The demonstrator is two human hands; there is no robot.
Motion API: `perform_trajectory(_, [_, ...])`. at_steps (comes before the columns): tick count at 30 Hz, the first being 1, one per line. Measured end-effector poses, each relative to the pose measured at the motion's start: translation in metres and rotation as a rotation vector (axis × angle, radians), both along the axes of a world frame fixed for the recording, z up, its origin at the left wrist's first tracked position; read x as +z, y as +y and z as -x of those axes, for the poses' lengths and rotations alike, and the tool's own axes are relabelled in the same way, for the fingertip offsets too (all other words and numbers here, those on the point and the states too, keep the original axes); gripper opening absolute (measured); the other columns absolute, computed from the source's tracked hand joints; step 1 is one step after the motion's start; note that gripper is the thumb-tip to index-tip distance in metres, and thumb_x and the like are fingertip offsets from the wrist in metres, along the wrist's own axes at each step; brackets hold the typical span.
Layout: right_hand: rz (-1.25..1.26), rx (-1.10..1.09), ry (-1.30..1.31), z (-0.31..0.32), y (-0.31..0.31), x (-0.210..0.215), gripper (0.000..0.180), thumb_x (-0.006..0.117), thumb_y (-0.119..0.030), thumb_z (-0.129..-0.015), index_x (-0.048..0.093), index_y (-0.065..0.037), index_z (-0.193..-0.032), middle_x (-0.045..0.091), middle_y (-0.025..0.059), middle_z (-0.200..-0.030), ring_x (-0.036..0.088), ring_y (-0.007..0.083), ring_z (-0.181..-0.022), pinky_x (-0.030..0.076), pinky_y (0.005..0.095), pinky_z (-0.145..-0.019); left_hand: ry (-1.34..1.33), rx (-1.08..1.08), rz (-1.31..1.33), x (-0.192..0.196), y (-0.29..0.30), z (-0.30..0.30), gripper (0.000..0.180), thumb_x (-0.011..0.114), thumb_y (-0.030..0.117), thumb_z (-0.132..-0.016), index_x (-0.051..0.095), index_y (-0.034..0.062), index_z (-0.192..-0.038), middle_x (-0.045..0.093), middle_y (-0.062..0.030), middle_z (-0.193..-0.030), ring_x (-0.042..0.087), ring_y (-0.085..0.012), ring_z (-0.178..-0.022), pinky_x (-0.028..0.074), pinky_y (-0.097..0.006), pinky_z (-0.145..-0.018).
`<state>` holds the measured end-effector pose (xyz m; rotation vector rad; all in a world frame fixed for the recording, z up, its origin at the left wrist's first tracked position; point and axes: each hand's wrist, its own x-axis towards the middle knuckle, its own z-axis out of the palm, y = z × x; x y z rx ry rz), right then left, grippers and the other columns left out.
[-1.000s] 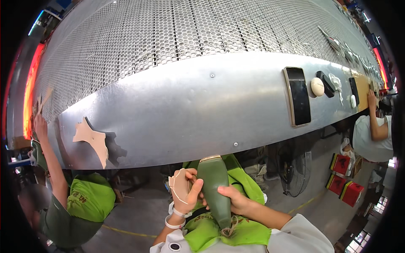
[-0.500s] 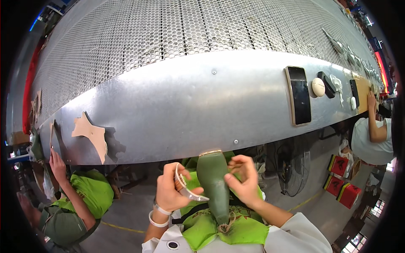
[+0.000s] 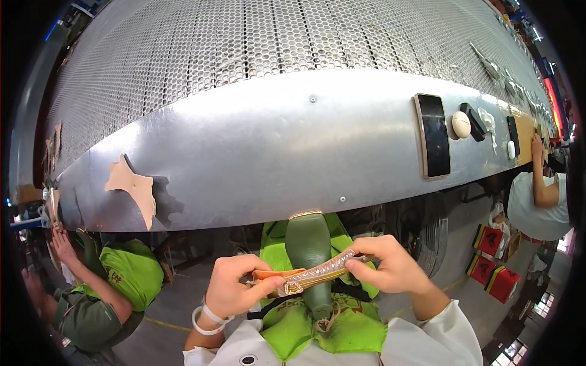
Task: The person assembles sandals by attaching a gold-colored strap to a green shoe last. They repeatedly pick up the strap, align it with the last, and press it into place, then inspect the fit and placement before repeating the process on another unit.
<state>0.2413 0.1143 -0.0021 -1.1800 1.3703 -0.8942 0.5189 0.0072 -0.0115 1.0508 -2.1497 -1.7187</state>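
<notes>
A shiny, embellished strap (image 3: 322, 272), see-through and silvery with a square ornament and a tan-orange underside, is stretched between my hands. My left hand (image 3: 237, 285) pinches its left end near the ornament. The other end is gripped by the thumb and fingers of my right hand (image 3: 390, 266). Behind and below the strap stands a dark green form shaped like a shoe last (image 3: 307, 241), its broad end against the table edge and a cord at its narrow end. Neither hand touches the form. The strap covers part of its middle.
On the metal table (image 3: 268, 152) lie a tan cut piece (image 3: 132, 186) at left and a phone (image 3: 433, 135), a round white object (image 3: 461, 125) and black items at right. A honeycomb surface (image 3: 244, 43) lies beyond. Co-workers' hands (image 3: 63, 247) work at both sides.
The strap, curled in my left hand before, is now drawn out straighter across the green form. My right hand has left the form's side and taken the strap's other end.
</notes>
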Motion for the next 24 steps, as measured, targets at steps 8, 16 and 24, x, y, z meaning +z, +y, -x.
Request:
perform_trajectory(8, [0.009,-0.298,0.059,-0.035,0.006,-0.021,0.016,0.069,-0.012,-0.089,0.072,0.003,-0.095,0.062,0.0103,-0.065,0.056,0.0136,-0.056,0.043,0.0286,-0.053,0.135,0.586,-0.418,-0.027,0.030,0.009,0.014,0.075,0.008,-0.087,0.069,-0.0046,-0.087,0.066,-0.0010,-0.076,0.054,-0.0034,-0.066,0.043,-0.020,-0.058])
perform_trajectory(16, [-0.099,-0.519,-0.029,-0.050,0.015,-0.064,0.021,0.066,-0.013,-0.094,0.072,0.005,-0.103,0.066,0.0048,-0.083,0.055,0.0074,-0.070,0.041,0.0235,-0.060,0.059,0.678,0.065,-0.061,0.044,0.021,0.019,0.064,0.013,-0.095,0.070,-0.0052,-0.096,0.068,-0.0093,-0.081,0.059,-0.0125,-0.069,0.045,-0.025,-0.061])
perform_trajectory(24, [-0.175,-0.640,-0.419,-0.065,0.008,-0.098,0.028,0.064,-0.018,-0.097,0.070,0.008,-0.106,0.067,0.0071,-0.097,0.058,0.0105,-0.087,0.044,0.0251,-0.080,0.157,0.792,-0.174,-0.085,0.050,0.022,0.027,0.062,0.018,-0.099,0.069,-0.0080,-0.100,0.070,-0.0087,-0.092,0.061,-0.0120,-0.081,0.049,-0.026,-0.073])
